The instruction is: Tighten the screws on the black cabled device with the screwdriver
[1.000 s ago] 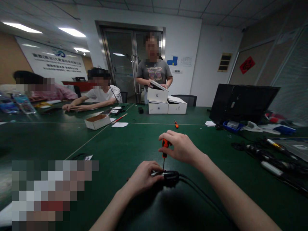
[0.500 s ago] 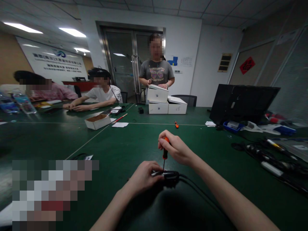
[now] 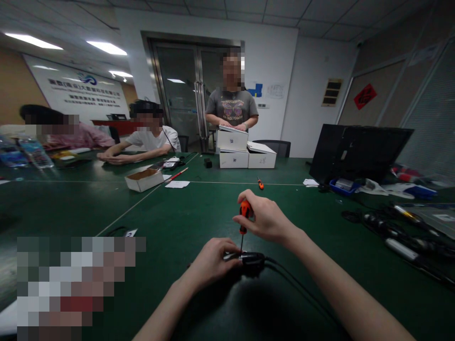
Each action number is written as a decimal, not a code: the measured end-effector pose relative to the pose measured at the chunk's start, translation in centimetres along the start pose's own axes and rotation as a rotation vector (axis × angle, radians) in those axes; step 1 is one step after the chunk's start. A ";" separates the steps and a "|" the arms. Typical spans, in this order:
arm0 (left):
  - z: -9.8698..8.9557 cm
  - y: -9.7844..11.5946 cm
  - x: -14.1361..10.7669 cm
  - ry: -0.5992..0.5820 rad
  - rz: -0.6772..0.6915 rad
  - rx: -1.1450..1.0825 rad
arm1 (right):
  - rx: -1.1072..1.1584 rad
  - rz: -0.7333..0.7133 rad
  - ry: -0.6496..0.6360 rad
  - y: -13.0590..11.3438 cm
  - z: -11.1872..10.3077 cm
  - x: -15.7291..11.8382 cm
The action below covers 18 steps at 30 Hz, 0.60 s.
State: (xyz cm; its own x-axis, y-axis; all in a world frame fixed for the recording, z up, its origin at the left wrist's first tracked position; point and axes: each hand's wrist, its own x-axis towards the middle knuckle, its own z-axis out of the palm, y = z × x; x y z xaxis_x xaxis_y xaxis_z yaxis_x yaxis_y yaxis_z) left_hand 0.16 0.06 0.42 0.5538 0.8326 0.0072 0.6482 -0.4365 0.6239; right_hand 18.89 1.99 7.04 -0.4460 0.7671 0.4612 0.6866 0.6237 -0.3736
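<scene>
My right hand (image 3: 261, 215) is closed round the orange and black handle of a screwdriver (image 3: 243, 220). The screwdriver stands nearly upright, its thin shaft reaching down to a glossy black device (image 3: 253, 259) with a cable (image 3: 295, 280) trailing to the right. With thumb and fingers, my left hand (image 3: 216, 259) grips the device's left end against the green table. That end is partly covered by my fingers, and the exact spot where the screwdriver tip meets it is too small to make out.
A second orange screwdriver (image 3: 260, 183) lies farther back. White boxes (image 3: 233, 160) are stacked before a standing person (image 3: 232, 106). An open white carton (image 3: 144, 181) is at left. On the right are a black monitor (image 3: 359, 154) and corded tools (image 3: 401, 248). Two people sit at left.
My right hand's fingers have loosened and shifted around the screwdriver handle, showing more of its orange top. My left hand and the device stay put. The standing person's hand has lowered onto the box.
</scene>
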 end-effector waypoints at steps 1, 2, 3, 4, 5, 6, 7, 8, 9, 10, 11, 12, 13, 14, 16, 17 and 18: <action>0.0 0.0 0.0 0.002 -0.001 0.001 | 0.037 0.004 0.001 0.1 -0.1 0.0; 0.1 -0.1 0.0 0.004 -0.001 0.002 | 0.084 0.003 -0.003 0.1 -0.2 0.0; 0.1 -0.1 0.1 0.004 -0.001 0.004 | 0.139 -0.005 -0.013 0.1 -0.3 0.0; 0.2 -0.1 0.1 0.002 0.000 0.005 | 0.205 -0.016 -0.026 0.1 -0.3 0.1; 0.2 -0.2 0.1 0.001 0.001 0.007 | 0.282 -0.026 -0.041 0.1 -0.3 0.1; 0.2 -0.2 0.1 0.000 0.003 0.008 | 0.362 -0.033 -0.055 0.1 -0.3 0.1; 0.2 -0.1 0.1 -0.001 0.004 0.008 | 0.435 -0.035 -0.069 0.0 -0.2 0.1; 0.2 -0.1 0.1 -0.003 0.004 0.008 | 0.494 -0.032 -0.083 0.0 0.0 0.1; 0.2 -0.1 0.0 -0.005 0.005 0.005 | 0.534 -0.025 -0.096 0.0 0.1 0.1; 0.2 -0.1 0.0 -0.006 0.005 0.002 | 0.556 -0.016 -0.107 0.0 0.3 0.2; 0.2 -0.1 0.0 -0.005 0.004 0.000 | 0.562 -0.006 -0.115 0.1 0.4 0.2; 0.2 -0.1 0.0 -0.004 0.003 -0.001 | 0.552 0.004 -0.112 0.1 0.6 0.3; 0.2 -0.2 0.1 -0.002 0.005 0.000 | 0.520 0.012 -0.097 0.2 0.7 0.3; 0.2 -0.2 0.1 0.001 0.007 0.003 | 0.467 0.015 -0.073 0.2 0.8 0.3; 0.3 -0.3 0.2 0.005 0.012 0.011 | 0.305 0.003 -0.014 0.2 0.8 0.3; 0.3 -0.3 0.2 0.002 0.014 0.016 | 0.212 -0.007 0.010 0.2 0.8 0.2; 0.3 -0.3 0.2 -0.001 0.013 0.020 | 0.125 -0.016 0.024 0.1 0.8 0.2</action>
State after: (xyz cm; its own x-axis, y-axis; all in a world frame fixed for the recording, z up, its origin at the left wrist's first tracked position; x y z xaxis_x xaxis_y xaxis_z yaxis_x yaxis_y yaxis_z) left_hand 0.22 0.26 -0.04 0.5627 0.8265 0.0145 0.6513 -0.4540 0.6080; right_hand 18.45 2.34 6.45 -0.4412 0.7541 0.4866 0.6022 0.6508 -0.4625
